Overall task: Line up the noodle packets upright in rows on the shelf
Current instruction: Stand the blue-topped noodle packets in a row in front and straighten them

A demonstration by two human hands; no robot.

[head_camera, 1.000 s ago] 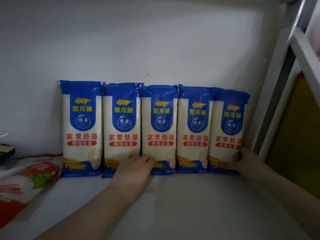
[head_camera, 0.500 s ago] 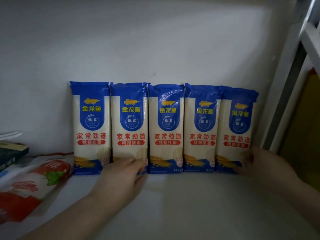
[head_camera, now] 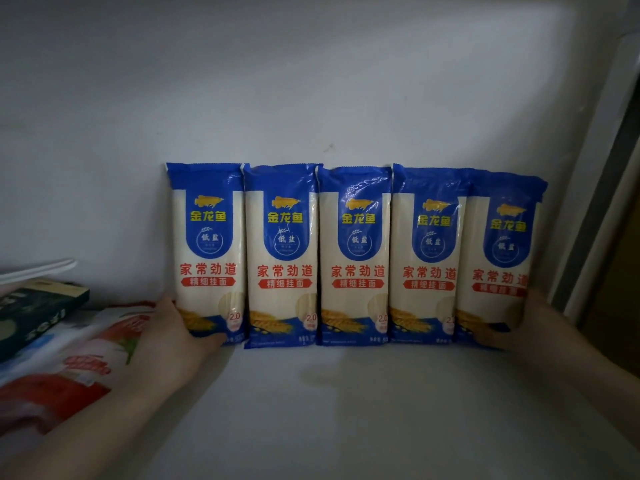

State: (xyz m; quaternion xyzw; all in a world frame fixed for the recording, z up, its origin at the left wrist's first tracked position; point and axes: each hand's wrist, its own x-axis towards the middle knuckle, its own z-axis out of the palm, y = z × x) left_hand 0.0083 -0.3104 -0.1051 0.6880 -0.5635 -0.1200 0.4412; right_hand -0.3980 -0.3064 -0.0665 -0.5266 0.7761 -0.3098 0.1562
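Against the pale back wall (head_camera: 311, 81) of the white shelf (head_camera: 346, 410), five blue-and-white noodle packets stand upright in one row, edges touching or slightly overlapping. They are the leftmost packet (head_camera: 207, 251), second packet (head_camera: 282, 254), middle packet (head_camera: 355, 254), fourth packet (head_camera: 427, 258) and rightmost packet (head_camera: 498, 265), which leans a little and overlaps the fourth (its left edge lies in front).

At the row's left end, the left hand (head_camera: 173, 344) grips the lower corner of the leftmost packet, thumb curled across the packet's front near the bottom; the other fingers are hidden behind it. At the right end, the right hand (head_camera: 530, 327) holds the lower outer edge of the rightmost packet; the light is too dim there to tell how its fingers lie.

Left of the row lie a red-and-white bag (head_camera: 69, 368) and a dark green box (head_camera: 38, 313). A white upright post (head_camera: 595, 174) borders the shelf on the right.
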